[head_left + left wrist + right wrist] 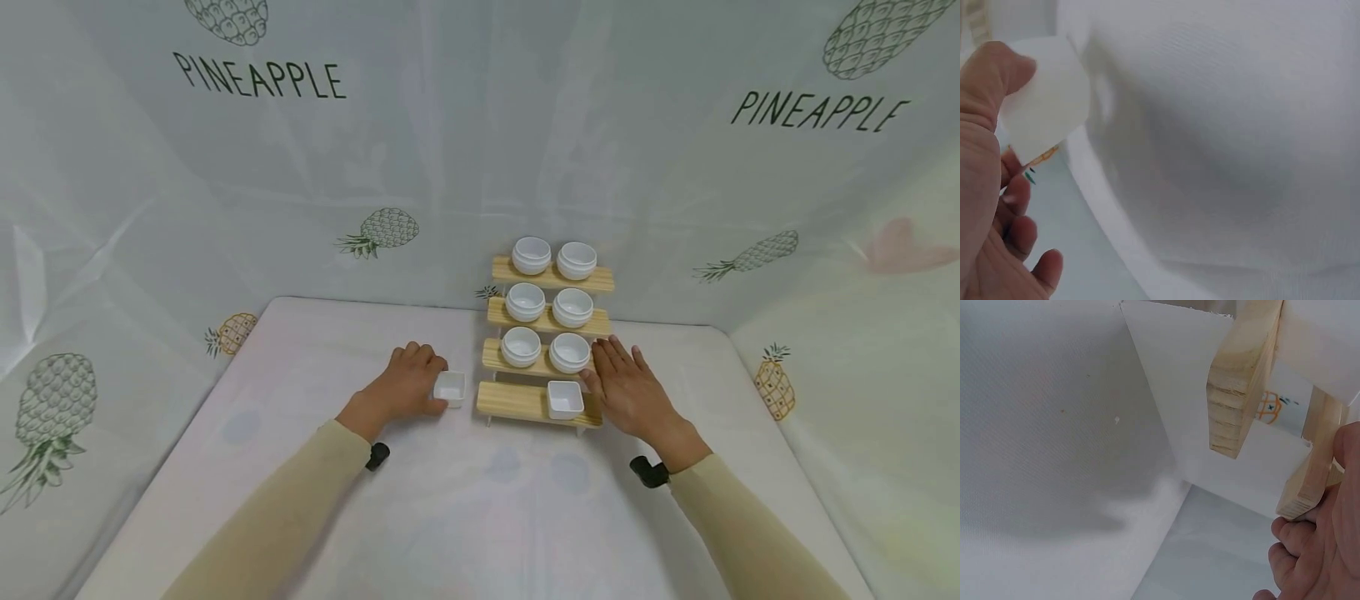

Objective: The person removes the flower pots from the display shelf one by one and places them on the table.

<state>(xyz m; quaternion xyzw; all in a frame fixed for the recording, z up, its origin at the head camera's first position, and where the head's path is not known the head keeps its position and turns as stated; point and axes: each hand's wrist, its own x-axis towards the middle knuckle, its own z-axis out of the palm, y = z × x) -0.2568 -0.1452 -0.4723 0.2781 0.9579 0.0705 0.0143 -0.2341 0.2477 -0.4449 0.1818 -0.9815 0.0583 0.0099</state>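
Observation:
My left hand [406, 385] pinches a small square white dish [450, 388] between thumb and fingers, to the left of the tiered stand. In the left wrist view the thumb lies on the side of the white dish [1047, 100], with the other fingers on its far side. My right hand [630, 392] is at the stand's right end, its fingers extended beside the boards. From the right wrist, fingertips [1291, 534] show right at the end of a wooden board [1313, 469]. Another square white dish [565, 400] stands on the right of the lowest board [513, 402].
Round white bowls stand in pairs on the upper boards, among them one on the top board [532, 256] and one on the board below it [573, 307]. White supports carry the boards. Behind the white-covered table [337, 533] hangs a pineapple-print sheet [450, 125].

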